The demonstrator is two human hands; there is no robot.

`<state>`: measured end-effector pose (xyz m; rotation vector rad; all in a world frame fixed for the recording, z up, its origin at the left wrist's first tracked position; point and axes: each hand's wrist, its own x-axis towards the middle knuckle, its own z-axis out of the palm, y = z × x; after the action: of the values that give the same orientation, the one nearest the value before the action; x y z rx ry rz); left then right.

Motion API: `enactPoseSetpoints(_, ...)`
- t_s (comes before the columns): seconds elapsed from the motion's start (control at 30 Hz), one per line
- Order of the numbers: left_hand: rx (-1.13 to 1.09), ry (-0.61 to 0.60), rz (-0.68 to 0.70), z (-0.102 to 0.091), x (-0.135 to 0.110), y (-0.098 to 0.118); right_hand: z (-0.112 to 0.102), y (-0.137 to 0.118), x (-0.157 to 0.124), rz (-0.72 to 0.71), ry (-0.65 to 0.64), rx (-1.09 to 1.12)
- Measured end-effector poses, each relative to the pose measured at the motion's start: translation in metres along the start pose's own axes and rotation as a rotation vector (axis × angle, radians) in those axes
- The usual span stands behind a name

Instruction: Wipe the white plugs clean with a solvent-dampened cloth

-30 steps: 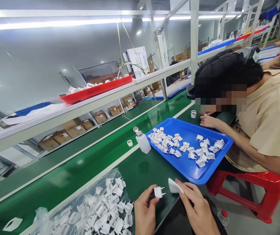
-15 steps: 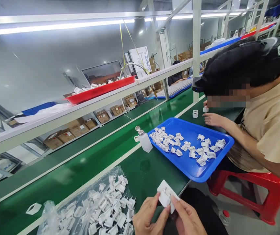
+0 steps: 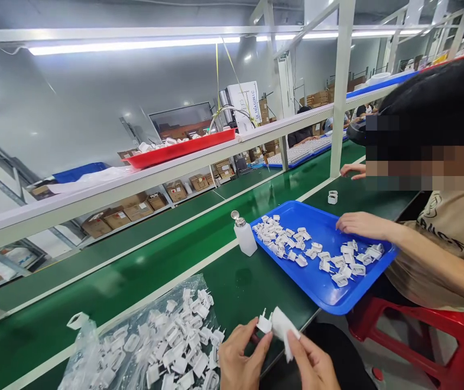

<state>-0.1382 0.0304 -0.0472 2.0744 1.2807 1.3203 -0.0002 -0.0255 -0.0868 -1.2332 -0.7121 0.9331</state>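
In the head view, my left hand pinches a white two-pin plug housing between thumb and fingertips, its pins pointing up. Just to the right, my right hand grips a folded white wiping cloth, which hangs beside the plug housing. Whether cloth and housing touch I cannot tell. To the left of my hands, a clear plastic bag lies spread on the bench under a heap of similar white plug housings.
A blue tray of plug housings lies to the right, with a co-worker's hand over its far edge. Beside it stands a white pump bottle. A green conveyor belt runs behind; a red tray rests on the shelf above.
The cloth, earlier spread behind the plug housing, is now to its right, and the housing's pins have turned upward. The co-worker's hand has come over the blue tray. My view has shifted left.
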Motion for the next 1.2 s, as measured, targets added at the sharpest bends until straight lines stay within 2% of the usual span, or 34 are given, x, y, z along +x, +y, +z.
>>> enactPoseSetpoints(0.1,0.14,-0.172,-0.172,-0.006,0.008,-0.003,-0.018,0.002,0.018,-0.344,0.02,-0.306)
enactPoseSetpoints(0.2,0.233,-0.315,-0.216,-0.008,0.013,-0.01,-0.02,0.007,0.031,-0.658,-0.057,-0.639)
enactPoseSetpoints(0.27,0.226,-0.354,-0.218,-0.008,0.015,-0.013,-0.014,0.009,0.034,-0.743,-0.164,-0.778)
enactPoseSetpoints(0.33,0.194,-0.365,-0.232,-0.007,0.015,-0.015,-0.007,0.011,0.034,-0.782,-0.258,-0.822)
enactPoseSetpoints(0.4,0.153,-0.364,-0.261,-0.008,0.014,-0.016,-0.004,0.014,0.033,-0.8,-0.319,-0.817)
enactPoseSetpoints(0.5,0.091,-0.333,-0.313,-0.008,0.013,-0.017,-0.01,0.02,0.034,-0.829,-0.368,-0.82)
enactPoseSetpoints(0.57,-0.082,-0.297,-0.406,-0.007,0.011,-0.02,-0.019,0.023,0.036,-0.813,-0.362,-0.795)
enactPoseSetpoints(0.63,-0.38,-0.252,-0.556,-0.004,0.007,-0.023,-0.028,0.023,0.037,-0.696,-0.268,-0.742)
enactPoseSetpoints(0.73,-0.743,-0.175,-0.751,0.004,0.0,-0.024,-0.034,0.014,0.035,-0.493,-0.047,-0.659)
enactPoseSetpoints(0.8,-0.908,-0.138,-0.854,0.008,-0.003,-0.02,-0.029,0.006,0.031,-0.504,0.02,-0.625)
enactPoseSetpoints(0.83,-1.008,-0.133,-0.909,0.008,-0.003,-0.018,-0.025,0.002,0.028,-0.555,0.011,-0.614)
enactPoseSetpoints(0.9,-1.17,-0.175,-0.979,0.009,-0.003,-0.014,-0.014,-0.003,0.023,-0.679,-0.089,-0.61)
enactPoseSetpoints(1.0,-1.262,-0.278,-0.962,0.008,-0.004,-0.013,0.001,-0.004,0.017,-0.777,-0.273,-0.608)
enactPoseSetpoints(1.1,-1.262,-0.323,-0.894,0.011,-0.01,-0.019,0.008,-0.005,0.014,-0.704,-0.314,-0.568)
enactPoseSetpoints(1.2,-1.238,-0.298,-0.86,0.015,-0.017,-0.025,0.015,-0.009,0.013,-0.478,-0.339,-0.473)
